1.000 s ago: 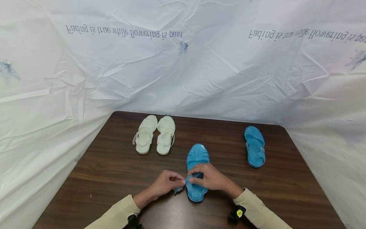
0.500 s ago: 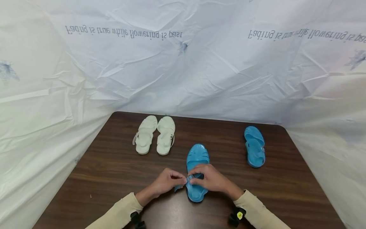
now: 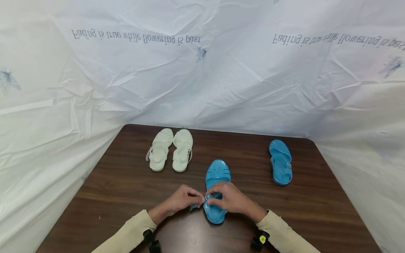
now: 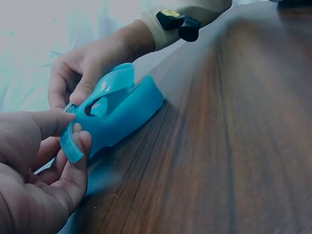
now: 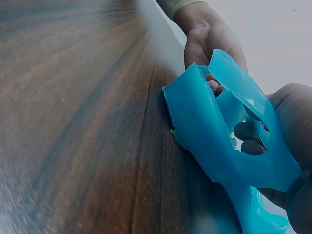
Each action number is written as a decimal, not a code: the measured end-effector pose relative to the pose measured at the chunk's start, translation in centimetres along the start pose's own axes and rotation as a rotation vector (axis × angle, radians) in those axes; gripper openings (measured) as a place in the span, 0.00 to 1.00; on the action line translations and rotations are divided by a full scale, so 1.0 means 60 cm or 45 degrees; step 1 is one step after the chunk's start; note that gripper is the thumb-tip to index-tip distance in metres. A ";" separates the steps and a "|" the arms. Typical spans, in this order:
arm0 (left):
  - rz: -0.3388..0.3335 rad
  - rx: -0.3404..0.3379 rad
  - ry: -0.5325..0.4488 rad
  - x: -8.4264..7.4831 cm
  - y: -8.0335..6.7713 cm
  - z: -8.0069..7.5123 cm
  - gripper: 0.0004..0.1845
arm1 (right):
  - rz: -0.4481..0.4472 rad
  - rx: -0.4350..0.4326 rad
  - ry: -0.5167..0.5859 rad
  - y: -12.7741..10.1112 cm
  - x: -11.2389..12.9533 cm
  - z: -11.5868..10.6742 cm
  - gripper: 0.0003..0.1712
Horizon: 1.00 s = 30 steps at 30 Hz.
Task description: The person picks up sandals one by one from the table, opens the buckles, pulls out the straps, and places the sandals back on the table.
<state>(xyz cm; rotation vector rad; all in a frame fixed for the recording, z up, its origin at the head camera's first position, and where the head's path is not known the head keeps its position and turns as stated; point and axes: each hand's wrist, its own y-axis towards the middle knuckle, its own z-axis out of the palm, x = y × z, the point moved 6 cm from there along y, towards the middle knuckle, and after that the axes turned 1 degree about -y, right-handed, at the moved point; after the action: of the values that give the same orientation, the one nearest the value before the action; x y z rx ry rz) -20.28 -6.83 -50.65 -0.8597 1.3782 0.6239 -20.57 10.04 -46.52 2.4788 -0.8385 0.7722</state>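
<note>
A blue jelly sandal [image 3: 217, 172] rests on the table with its toe pointing away from me. My left hand [image 3: 183, 201] pinches the sandal's ankle strap [image 4: 73, 146] at its left side, and the strap's loose end curls out past the fingers. From the other side my right hand [image 3: 232, 198] reaches across the sandal. Its thumb and forefinger pinch around the small buckle [image 3: 208, 197] next to the strap. In the right wrist view the heel part [image 5: 195, 122] looms close, and its openings show fingers behind. How far the strap runs through the buckle is hidden by fingertips.
A second blue sandal [image 3: 281, 165] lies at the right back of the brown table [image 3: 126, 189]. Two white sandals [image 3: 159, 151] stand side by side at the left back. A pale printed sheet [image 3: 202, 80] hangs behind and along both sides.
Both hands have shifted slightly with the buckle and strap, and the sandal's heel has swung a little to the left. Each hand keeps its pinch. The other sandals stay put.
</note>
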 end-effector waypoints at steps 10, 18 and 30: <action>0.026 0.048 0.075 0.001 0.002 -0.003 0.08 | -0.010 0.013 -0.105 0.000 0.006 0.004 0.16; 0.107 0.001 0.252 -0.026 0.004 0.001 0.07 | 0.003 0.013 -0.092 -0.002 0.004 0.003 0.16; -0.059 -0.012 0.159 -0.012 -0.010 0.012 0.09 | 0.061 -0.003 -0.054 -0.011 0.003 -0.003 0.16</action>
<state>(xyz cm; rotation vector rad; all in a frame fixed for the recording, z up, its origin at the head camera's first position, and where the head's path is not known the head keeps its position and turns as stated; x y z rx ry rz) -19.44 -6.51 -49.85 -0.9487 1.4642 0.5493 -20.08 10.55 -46.43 2.4891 -0.9161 0.7366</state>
